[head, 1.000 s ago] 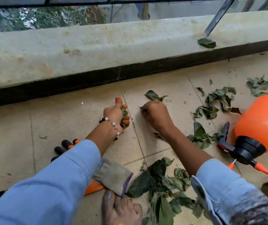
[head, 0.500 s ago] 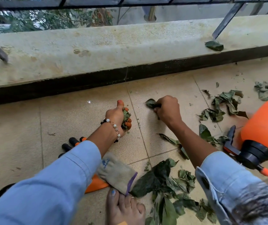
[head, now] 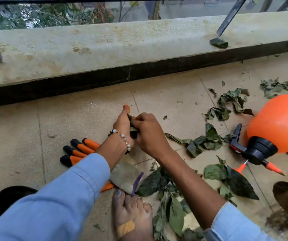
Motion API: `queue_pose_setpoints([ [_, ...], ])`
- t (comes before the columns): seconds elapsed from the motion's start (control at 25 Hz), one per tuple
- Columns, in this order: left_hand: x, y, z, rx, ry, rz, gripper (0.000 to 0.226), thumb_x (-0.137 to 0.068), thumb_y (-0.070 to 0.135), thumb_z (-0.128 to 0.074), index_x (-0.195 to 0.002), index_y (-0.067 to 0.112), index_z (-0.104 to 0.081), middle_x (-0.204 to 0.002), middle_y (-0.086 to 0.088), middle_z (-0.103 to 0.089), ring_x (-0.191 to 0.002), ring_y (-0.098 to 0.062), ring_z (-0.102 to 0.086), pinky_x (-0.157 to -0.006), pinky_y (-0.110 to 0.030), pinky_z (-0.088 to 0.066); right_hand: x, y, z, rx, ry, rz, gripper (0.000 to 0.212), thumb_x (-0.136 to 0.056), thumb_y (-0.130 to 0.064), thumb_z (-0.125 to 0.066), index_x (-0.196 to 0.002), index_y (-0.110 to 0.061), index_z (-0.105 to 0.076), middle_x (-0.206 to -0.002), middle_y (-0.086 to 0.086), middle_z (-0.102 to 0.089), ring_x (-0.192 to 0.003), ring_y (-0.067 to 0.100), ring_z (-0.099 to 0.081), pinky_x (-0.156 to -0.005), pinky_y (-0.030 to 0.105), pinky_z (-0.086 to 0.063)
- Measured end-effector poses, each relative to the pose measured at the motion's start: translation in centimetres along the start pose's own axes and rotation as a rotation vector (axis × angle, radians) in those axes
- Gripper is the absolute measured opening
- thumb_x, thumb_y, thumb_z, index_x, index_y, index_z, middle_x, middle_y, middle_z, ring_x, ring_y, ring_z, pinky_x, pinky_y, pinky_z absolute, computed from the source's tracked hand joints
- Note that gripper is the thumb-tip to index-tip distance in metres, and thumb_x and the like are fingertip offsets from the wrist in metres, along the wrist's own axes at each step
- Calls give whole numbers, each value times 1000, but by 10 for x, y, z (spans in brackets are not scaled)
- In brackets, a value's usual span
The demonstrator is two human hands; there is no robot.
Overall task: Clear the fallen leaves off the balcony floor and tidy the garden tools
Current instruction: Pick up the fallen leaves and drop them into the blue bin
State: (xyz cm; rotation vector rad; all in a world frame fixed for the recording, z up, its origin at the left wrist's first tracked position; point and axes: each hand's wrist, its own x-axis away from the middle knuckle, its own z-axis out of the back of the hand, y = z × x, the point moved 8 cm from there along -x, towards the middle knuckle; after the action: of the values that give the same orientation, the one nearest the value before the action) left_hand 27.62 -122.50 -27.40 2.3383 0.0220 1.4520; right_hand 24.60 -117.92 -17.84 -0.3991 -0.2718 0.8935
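Green leaf scraps are bunched in my left hand (head: pixel 123 125), which is curled round the wad (head: pixel 132 128) with its thumb pointing away from me, so it serves as the holder while the other hand gathers. My right hand (head: pixel 148 134) is pressed up against it, fingers pinched on a leaf that I am tucking into the same bunch; the two hands touch, and the wad sits between them just above the floor (head: pixel 26 127).

Most of the leaves lie to the right of my right hand: a strip (head: pixel 202 142) right beside the wrist, a clump (head: pixel 230 103) farther out, another (head: pixel 282 86) beyond that near the wall. A bigger pile (head: pixel 164 190) sits under my right forearm, by my foot (head: pixel 132 218). One leaf (head: pixel 218 43) rests up on the ledge (head: pixel 87 49), well past both hands.

Under my left forearm lie the orange gloves (head: pixel 80 150), fingers fanned out to the left, apart from the leaves. Orange too is the sprayer (head: pixel 277 126), tipped on its side far to the right of my right hand, with leaves around its nozzle end.

I judge the clearing barely begun, and the tools not yet tidied. My left hand is nearly full, so it will soon need emptying.
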Motion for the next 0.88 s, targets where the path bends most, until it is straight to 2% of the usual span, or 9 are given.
queue_pose_setpoints([
  [0.08, -1, -3, 12, -64, 79, -49, 33, -83, 42, -71, -76, 11, -63, -83, -10, -67, -80, -28, -67, -64, -36, -54, 7, 8, -11, 62, -206, 27, 41, -86, -12, -53, -125, -21, -61, -121, 4, -56, -114, 25, -42, -82, 34, -26],
  [0.16, 3, -2, 19, -169, 187, -149, 23, -79, 24, -78, -76, 5, -64, -80, -13, -67, -71, -27, -64, -57, -33, -53, 15, 24, -5, -106, -322, -8, 36, -89, -12, -54, -119, -27, -65, -121, -4, -63, -118, 19, -48, -92, 40, -33],
  [0.24, 12, -4, 8, -240, 169, -209, 24, -79, 16, -79, -75, 2, -60, -77, -17, -64, -62, -27, -62, -50, -29, -52, 20, 47, 19, -428, -211, -140, 23, -89, -13, -62, -108, -23, -72, -110, -7, -71, -107, 8, -60, -95, 34, -44],
  [0.28, 17, -7, 0, -250, 129, -216, 24, -80, 13, -77, -74, 1, -58, -73, -18, -63, -55, -25, -61, -44, -26, -51, 25, 65, 31, -551, -103, -238, 18, -88, -12, -64, -103, -19, -73, -103, -6, -73, -98, 3, -64, -89, 28, -49],
  [0.32, 21, -9, -4, -246, 104, -221, 23, -81, 9, -75, -73, 1, -56, -70, -17, -61, -48, -23, -59, -40, -24, -50, 31, 85, 40, -609, 13, -344, 15, -87, -9, -66, -98, -15, -74, -98, -4, -73, -91, 2, -65, -84, 26, -53],
  [0.4, 26, -13, -5, -260, 92, -195, 19, -82, 5, -73, -74, -1, -57, -69, -16, -61, -37, -16, -57, -37, -21, -48, 46, 120, 52, -528, 185, -494, 13, -84, -7, -69, -91, -17, -74, -91, -2, -72, -85, 6, -67, -83, 32, -57],
  [0.48, 32, -13, -6, -296, 70, -185, 18, -85, 6, -71, -74, -3, -59, -69, -16, -62, -34, -11, -54, -35, -16, -45, 54, 134, 54, -438, 191, -518, 13, -83, -9, -71, -88, -21, -74, -86, -3, -72, -83, 9, -67, -84, 37, -57],
  [0.64, 61, 3, -28, -450, 13, -235, 23, -88, 19, -69, -79, -1, -63, -64, -10, -61, -33, -6, -45, -32, -12, -33, 49, 114, 71, -422, 155, -434, 10, -84, -11, -71, -91, -18, -74, -86, -1, -73, -83, 11, -68, -85, 34, -56],
  [0.88, 142, 71, -113, -598, -139, -364, 46, -91, 49, -57, -69, 8, -57, -59, -4, -53, -38, -10, -37, -35, -11, -24, 32, 42, 181, -94, -46, -199, 20, -88, -17, -66, -108, -14, -71, -104, 2, -72, -93, 15, -67, -86, 29, -51],
])
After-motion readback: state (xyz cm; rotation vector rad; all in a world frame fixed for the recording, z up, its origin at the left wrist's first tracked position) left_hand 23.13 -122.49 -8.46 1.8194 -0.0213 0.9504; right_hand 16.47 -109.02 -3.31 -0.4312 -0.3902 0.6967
